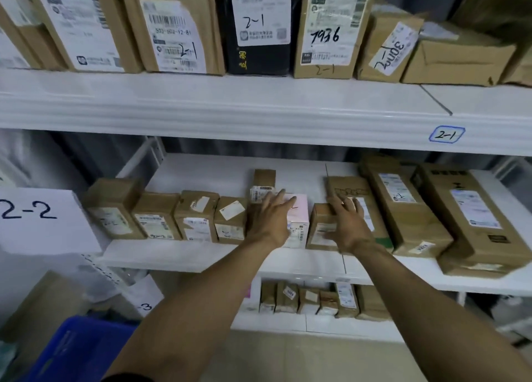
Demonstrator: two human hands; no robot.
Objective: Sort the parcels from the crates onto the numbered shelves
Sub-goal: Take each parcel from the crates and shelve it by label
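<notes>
On the middle white shelf (187,256) stands a row of small brown parcels. My left hand (269,217) lies with straight fingers on a pink-white box (299,223) and the tall brown parcel (263,180) beside it. My right hand (349,226) rests with spread fingers on a small brown parcel (321,229), just in front of a flat brown parcel (349,190). Neither hand grips anything. A blue crate (74,353) shows at the bottom left.
The upper shelf (259,108), tagged 2-1 (446,134), holds upright brown and black parcels. A sheet marked 2-2 (31,212) hangs at the left. Two large brown boxes (460,217) lie at the right of the middle shelf. The lower shelf holds several small parcels (311,298).
</notes>
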